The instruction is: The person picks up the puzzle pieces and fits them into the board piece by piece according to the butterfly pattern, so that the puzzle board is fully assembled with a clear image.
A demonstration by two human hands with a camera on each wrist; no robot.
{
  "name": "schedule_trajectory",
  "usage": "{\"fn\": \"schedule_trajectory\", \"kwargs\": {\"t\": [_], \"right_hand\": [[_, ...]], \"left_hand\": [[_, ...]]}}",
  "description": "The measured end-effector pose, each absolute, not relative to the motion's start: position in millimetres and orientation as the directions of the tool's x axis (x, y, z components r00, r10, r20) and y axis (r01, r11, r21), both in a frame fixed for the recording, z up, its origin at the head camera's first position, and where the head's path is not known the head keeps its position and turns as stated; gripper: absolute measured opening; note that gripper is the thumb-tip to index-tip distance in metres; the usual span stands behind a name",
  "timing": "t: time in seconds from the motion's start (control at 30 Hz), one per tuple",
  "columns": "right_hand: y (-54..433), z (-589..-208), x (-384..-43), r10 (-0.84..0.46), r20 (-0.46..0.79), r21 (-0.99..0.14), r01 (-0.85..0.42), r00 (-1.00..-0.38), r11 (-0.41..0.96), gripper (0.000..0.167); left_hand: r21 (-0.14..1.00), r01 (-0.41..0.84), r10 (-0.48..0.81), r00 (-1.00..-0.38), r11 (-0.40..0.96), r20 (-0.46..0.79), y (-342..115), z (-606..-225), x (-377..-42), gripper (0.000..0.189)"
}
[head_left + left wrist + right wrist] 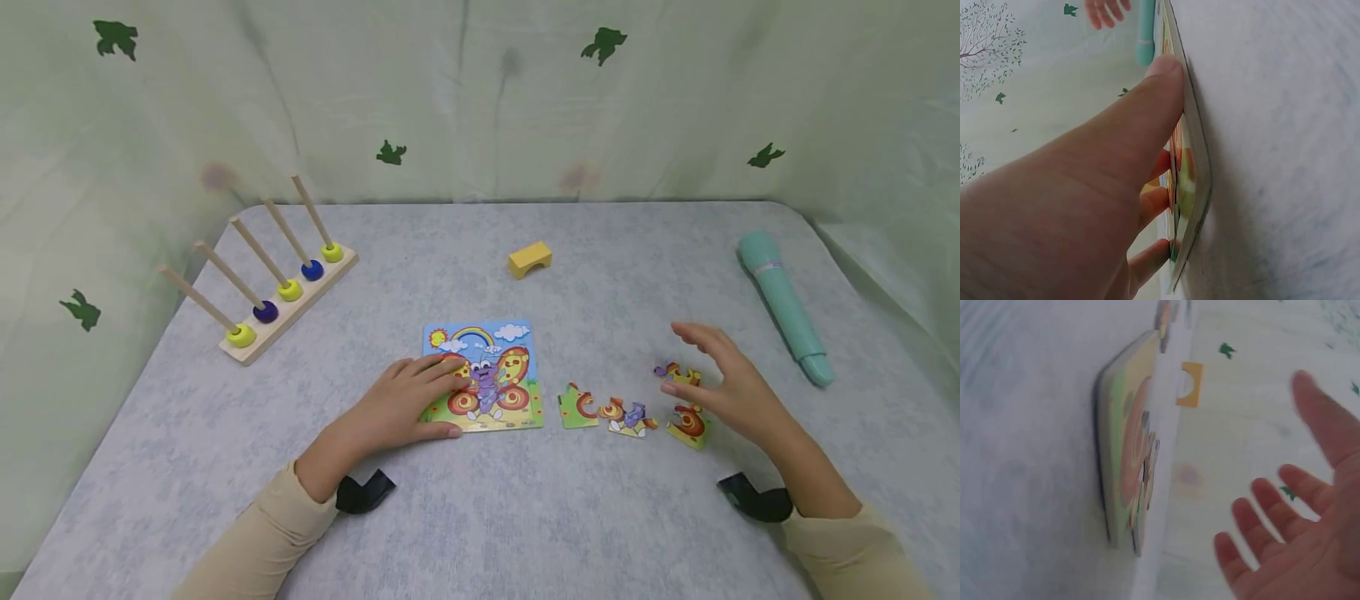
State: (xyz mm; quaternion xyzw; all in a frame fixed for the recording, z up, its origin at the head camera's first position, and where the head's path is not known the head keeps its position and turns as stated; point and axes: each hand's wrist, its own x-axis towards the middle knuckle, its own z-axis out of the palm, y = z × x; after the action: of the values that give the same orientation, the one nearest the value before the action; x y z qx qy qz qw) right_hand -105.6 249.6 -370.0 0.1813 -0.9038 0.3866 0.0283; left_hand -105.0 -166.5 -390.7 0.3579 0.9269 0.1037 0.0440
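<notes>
A square butterfly puzzle board lies flat on the grey table. My left hand rests on the board's left part with straight fingers, and its thumb lies against the board's near edge. To the right of the board lie several loose puzzle pieces: one green, one purple and orange, and two under my right hand. That hand hovers open just above them, fingers spread, holding nothing. One loose piece shows close up in the right wrist view.
A yellow arch block sits behind the board. At the right lies a teal cylinder. A wooden peg rack with yellow and blue rings stands at the left. Pale green fabric walls close in the table.
</notes>
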Motion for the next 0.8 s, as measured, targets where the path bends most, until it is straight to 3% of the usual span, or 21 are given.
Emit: {"fn": "schedule_trajectory", "kwargs": {"t": [0.47, 0.63, 0.8], "right_hand": [[266, -401, -113, -0.302, 0.043, -0.706, -0.243, -0.952, 0.665, 0.073], [269, -407, -116, -0.302, -0.008, -0.666, -0.221, -0.953, 0.713, 0.073], [268, -408, -116, -0.301, 0.013, -0.639, -0.239, -0.953, 0.731, 0.059]], "left_hand": [[0.249, 0.627, 0.655, -0.754, 0.739, -0.044, -166, -391, -106, 0.063], [0.248, 0.628, 0.654, -0.755, 0.738, -0.036, -166, -392, -106, 0.063], [0.255, 0.621, 0.650, -0.759, 0.741, -0.043, -166, -392, -106, 0.063]]}}
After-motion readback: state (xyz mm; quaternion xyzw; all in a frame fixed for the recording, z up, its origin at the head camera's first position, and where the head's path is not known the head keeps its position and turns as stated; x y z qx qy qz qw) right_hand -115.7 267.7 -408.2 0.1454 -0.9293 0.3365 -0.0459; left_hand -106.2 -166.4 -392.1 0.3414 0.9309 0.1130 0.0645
